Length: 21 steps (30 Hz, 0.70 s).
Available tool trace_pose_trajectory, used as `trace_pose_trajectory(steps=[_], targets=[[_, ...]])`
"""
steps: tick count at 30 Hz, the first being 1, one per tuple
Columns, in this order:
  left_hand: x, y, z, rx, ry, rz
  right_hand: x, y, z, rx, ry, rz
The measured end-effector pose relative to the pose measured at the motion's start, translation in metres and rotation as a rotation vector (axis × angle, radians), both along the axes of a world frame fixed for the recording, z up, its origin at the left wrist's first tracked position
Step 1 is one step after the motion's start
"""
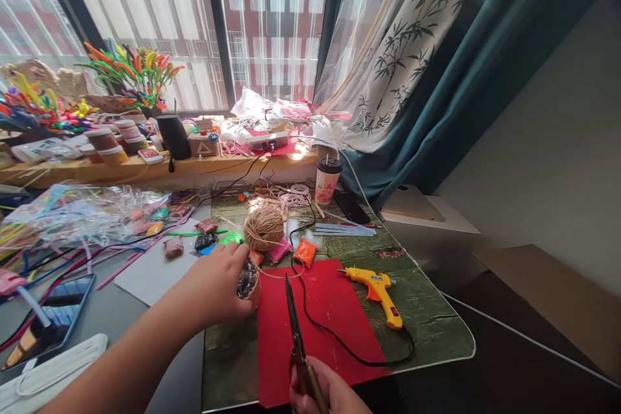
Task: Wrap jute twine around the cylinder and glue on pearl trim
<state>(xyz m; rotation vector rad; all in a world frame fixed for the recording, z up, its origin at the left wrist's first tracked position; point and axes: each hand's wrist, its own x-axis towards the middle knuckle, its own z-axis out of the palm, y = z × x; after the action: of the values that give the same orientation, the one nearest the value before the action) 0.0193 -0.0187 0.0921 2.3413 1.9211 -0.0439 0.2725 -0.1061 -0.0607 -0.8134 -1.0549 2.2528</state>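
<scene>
My left hand (218,281) is closed around a small round container (249,279) with a dark, shiny inside and a brownish side; its lower part is mostly hidden. A strand of twine runs from near the container over the red sheet (334,310). Just behind stands a ball of twine (263,228). In my right hand (323,388), at the bottom edge, is a pair of scissors (297,330) with blades pointing away from me and apparently together. A yellow glue gun (376,288) lies to the right, its nozzle by the sheet's corner.
Small coloured packets, one orange (305,252), lie around the twine. Glue sticks (344,230), a lidded paper cup (327,180) and a dark phone (352,207) sit farther back. The glue gun's black cord (334,334) crosses the red sheet. Another phone (53,317) lies left.
</scene>
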Motion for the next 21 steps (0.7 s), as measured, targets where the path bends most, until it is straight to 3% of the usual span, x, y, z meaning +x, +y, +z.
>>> trace_pose_trajectory(steps=[5, 8, 13, 17, 21], targets=[[0.004, 0.001, 0.012, 0.099, 0.035, 0.064, -0.004, 0.01, 0.034, 0.017, 0.117, 0.054], [0.004, -0.002, 0.019, 0.141, 0.034, 0.095, -0.011, 0.009, 0.038, 0.032, 0.107, 0.073], [0.002, -0.005, 0.026, 0.11, 0.055, 0.094, -0.036, 0.01, 0.015, -0.067, 0.049, -0.009], [0.003, -0.003, 0.027, 0.136, 0.053, 0.099, -0.046, 0.02, -0.004, -0.048, 0.273, 0.099], [0.003, -0.003, 0.024, 0.154, 0.023, 0.082, -0.042, 0.03, -0.016, -0.045, 0.334, 0.217]])
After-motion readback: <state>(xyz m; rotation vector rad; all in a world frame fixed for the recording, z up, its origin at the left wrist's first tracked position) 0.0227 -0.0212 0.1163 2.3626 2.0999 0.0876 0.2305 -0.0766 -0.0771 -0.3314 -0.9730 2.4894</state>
